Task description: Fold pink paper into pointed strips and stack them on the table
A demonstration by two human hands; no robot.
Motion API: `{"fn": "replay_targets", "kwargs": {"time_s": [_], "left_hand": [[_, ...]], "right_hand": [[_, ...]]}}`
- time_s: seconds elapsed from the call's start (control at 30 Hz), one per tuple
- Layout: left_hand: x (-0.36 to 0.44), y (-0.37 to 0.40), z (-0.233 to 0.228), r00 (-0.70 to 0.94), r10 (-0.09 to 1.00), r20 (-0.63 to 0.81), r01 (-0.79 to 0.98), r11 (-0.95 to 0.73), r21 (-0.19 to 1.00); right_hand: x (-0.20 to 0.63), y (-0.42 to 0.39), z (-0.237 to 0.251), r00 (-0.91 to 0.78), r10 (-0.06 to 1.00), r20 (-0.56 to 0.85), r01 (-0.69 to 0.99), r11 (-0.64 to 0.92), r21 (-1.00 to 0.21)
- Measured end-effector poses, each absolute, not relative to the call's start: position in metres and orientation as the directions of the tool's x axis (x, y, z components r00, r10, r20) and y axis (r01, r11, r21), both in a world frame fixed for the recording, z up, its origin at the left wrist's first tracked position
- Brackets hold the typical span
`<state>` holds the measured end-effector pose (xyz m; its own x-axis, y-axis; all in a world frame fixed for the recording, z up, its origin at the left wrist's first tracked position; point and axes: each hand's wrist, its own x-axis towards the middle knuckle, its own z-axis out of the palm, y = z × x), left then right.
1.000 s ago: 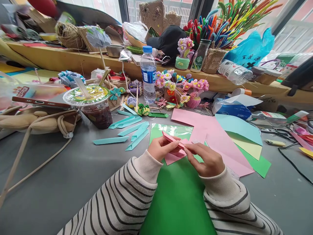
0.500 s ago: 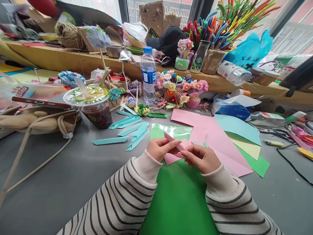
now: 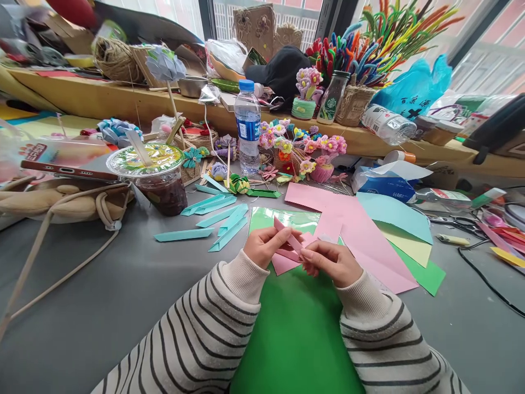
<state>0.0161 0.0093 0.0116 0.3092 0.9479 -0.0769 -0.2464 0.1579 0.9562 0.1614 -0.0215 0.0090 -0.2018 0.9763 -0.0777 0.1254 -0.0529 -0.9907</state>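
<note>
A narrow folded strip of pink paper (image 3: 293, 242) is pinched between both hands. My left hand (image 3: 267, 246) grips its upper left part, thumb on top. My right hand (image 3: 332, 261) closes on its lower right end with thumb and fingers. Beneath the hands lie more pink paper pieces (image 3: 283, 266) on a shiny green sheet (image 3: 301, 328). Large pink paper (image 3: 369, 246) spreads just right of my right hand. Several folded light-blue paper strips (image 3: 232, 227) lie to the left of my left hand.
A lidded drink cup (image 3: 159, 189) and a water bottle (image 3: 248, 131) stand behind the strips. Blue, yellow and green paper (image 3: 426, 273) lies right, with scissors (image 3: 459, 221) beyond. Crafted flowers (image 3: 324, 148) line the back below a crowded shelf (image 3: 279, 116).
Both hands still hold the pink strip, and my right hand has shifted slightly left along with it. The whole view has moved a little.
</note>
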Motion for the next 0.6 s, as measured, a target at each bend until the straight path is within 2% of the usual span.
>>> {"fn": "replay_targets", "kwargs": {"time_s": [0.1,0.2,0.27,0.37,0.47,0.6], "left_hand": [[0.015,0.009,0.016,0.258,0.965,-0.045,-0.396,0.148,0.906],[0.01,0.013,0.019,0.139,0.99,-0.02,-0.498,0.087,0.863],[0.005,0.017,0.019,0.071,0.997,0.027,-0.506,0.013,0.862],[0.001,0.022,0.016,0.035,0.99,0.136,-0.474,-0.103,0.875],[0.002,0.024,0.013,0.01,0.987,0.16,-0.416,-0.141,0.898],[0.004,0.024,0.011,-0.031,0.989,0.142,-0.377,-0.144,0.915]], "right_hand": [[0.164,-0.02,0.008,-0.26,0.963,-0.063,0.185,-0.014,-0.983],[0.166,-0.02,0.005,-0.138,0.988,0.064,0.352,0.109,-0.93],[0.167,-0.02,0.0,-0.066,0.972,0.224,0.517,0.226,-0.826],[0.166,-0.017,-0.009,-0.154,0.912,0.38,0.681,0.376,-0.628],[0.165,-0.014,-0.017,-0.224,0.89,0.397,0.746,0.418,-0.518],[0.163,-0.013,-0.019,-0.239,0.89,0.387,0.769,0.417,-0.484]]}}
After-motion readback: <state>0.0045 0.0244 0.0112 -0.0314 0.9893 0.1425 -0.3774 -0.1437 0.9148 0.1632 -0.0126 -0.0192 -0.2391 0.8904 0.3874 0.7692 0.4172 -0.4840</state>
